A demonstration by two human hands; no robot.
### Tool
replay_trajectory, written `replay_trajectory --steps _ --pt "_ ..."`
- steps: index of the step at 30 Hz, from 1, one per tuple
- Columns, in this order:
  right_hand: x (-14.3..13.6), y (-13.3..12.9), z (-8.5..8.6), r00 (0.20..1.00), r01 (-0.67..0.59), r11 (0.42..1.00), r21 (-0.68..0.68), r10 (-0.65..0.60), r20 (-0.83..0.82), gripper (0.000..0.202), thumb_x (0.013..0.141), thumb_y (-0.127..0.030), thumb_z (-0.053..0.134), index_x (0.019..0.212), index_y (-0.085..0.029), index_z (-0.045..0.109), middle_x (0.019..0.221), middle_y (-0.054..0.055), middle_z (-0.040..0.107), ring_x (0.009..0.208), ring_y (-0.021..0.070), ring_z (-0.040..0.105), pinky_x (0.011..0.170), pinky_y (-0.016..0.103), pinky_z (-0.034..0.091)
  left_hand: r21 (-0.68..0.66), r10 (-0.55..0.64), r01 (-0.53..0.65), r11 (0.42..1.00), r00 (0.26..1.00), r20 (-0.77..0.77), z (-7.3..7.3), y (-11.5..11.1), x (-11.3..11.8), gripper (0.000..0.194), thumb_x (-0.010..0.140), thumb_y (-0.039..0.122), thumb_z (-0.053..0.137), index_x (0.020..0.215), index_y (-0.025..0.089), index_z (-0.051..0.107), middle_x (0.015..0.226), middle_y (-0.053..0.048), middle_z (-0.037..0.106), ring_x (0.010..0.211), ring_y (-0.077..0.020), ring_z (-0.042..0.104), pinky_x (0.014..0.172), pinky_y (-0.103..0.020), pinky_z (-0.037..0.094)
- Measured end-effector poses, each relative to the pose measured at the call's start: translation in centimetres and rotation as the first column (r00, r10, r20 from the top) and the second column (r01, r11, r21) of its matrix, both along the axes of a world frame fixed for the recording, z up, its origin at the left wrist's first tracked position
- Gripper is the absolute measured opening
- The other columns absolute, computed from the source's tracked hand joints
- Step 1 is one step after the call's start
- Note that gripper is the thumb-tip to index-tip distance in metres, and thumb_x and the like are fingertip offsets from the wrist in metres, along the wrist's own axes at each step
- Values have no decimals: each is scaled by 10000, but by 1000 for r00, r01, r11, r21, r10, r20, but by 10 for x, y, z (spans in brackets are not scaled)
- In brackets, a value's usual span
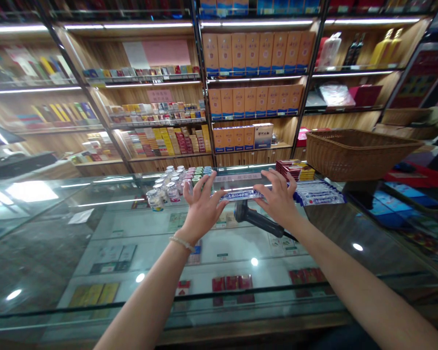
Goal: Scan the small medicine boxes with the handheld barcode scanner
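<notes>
Near the far edge of the tabletop point(111, 214), the blue-and-white packet point(241, 195) lies between our left hand point(202, 209) and our right hand point(279, 199), with its long axis running from left to right and neither hand clearly nearer. Both are curved about its ends, but whether the grip is closed, we cannot tell.

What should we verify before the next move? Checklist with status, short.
1. Left hand at left end of blue-and-white packet: ok.
2. Right hand at its right end: ok.
3. Firm grip on both ends: cannot tell.
4. Scanner clear of the packet: cannot tell, it sits very close.
5. Jars by the left hand upright: ok.
6. Wrapped bars clear of right hand: cannot tell.
</notes>
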State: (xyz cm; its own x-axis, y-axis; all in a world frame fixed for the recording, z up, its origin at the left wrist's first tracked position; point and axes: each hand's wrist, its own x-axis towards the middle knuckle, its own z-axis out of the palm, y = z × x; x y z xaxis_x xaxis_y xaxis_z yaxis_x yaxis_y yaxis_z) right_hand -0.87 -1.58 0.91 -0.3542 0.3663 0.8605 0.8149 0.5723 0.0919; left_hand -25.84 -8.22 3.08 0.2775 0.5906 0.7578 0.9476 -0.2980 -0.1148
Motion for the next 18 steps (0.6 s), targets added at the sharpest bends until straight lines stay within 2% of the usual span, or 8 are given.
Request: replay_trajectory --steps 5,10,18 --pt "0 0 0 1000 -9 1000 2 9 3 99 937 -337 684 983 -285 754 1432 88 613 1423 307 424 1216 557 125 -27 10 -10 1000 1000 -4 0 0 2 238 1022 372 537 1068 273 749 1663 -120 420 1510 -331 387 1255 -700 50" --pt "-1 -2 0 1000 -7 1000 2 7 18 136 949 -391 685 922 -279 758 1433 89 620 1417 308 427 1209 560 136 -42 19 -18 999 1000 12 0 1 3 240 1012 369 552 932 275 758 1658 -79 436 1535 -363 341 1242 -728 69" --pt "-1 -5 1 1000 -5 1000 8 4 25 164 957 -404 672 1044 -274 722 1448 112 602 1425 305 432 1212 557 150 -40 16 -15 999 999 40 0 1 3 283 1006 339 546 810 247 728 1662 -49 433 1557 -365 293 1247 -726 74"
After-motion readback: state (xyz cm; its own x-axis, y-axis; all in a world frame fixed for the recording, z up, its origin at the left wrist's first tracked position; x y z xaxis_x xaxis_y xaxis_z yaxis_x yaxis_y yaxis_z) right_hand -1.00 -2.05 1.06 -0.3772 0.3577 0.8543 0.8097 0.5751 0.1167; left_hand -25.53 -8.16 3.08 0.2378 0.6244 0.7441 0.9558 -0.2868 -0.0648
